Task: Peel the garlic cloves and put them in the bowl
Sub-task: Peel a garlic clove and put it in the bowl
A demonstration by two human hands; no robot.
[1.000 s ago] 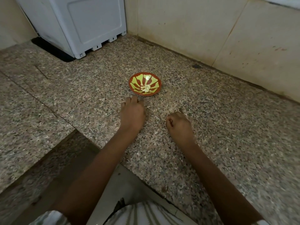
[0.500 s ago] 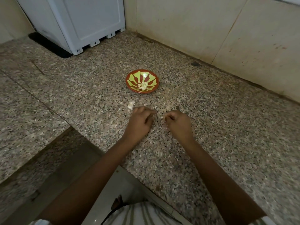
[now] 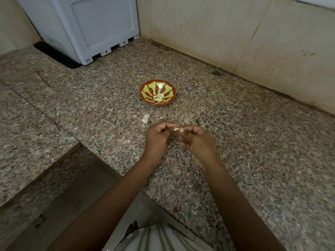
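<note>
A small red bowl with a green leaf pattern (image 3: 145,88) stands on the granite counter (image 3: 235,142) and holds a few pale peeled garlic cloves (image 3: 159,97). A whitish garlic piece (image 3: 145,118) lies on the counter between the bowl and my hands. My left hand (image 3: 157,137) and my right hand (image 3: 196,140) are raised together just above the counter, fingertips meeting. Between them they pinch a small garlic clove (image 3: 176,129), mostly hidden by the fingers.
A white appliance (image 3: 90,28) stands at the back left on a dark mat. Tiled walls (image 3: 235,33) close the counter at the back and right. The counter's front edge (image 3: 112,171) drops off beside my left forearm. A dark speck (image 3: 216,73) lies near the wall.
Both hands have lifted off the counter and come together around a clove. The left hand, earlier flat over the spot, now leaves the whitish garlic piece uncovered.
</note>
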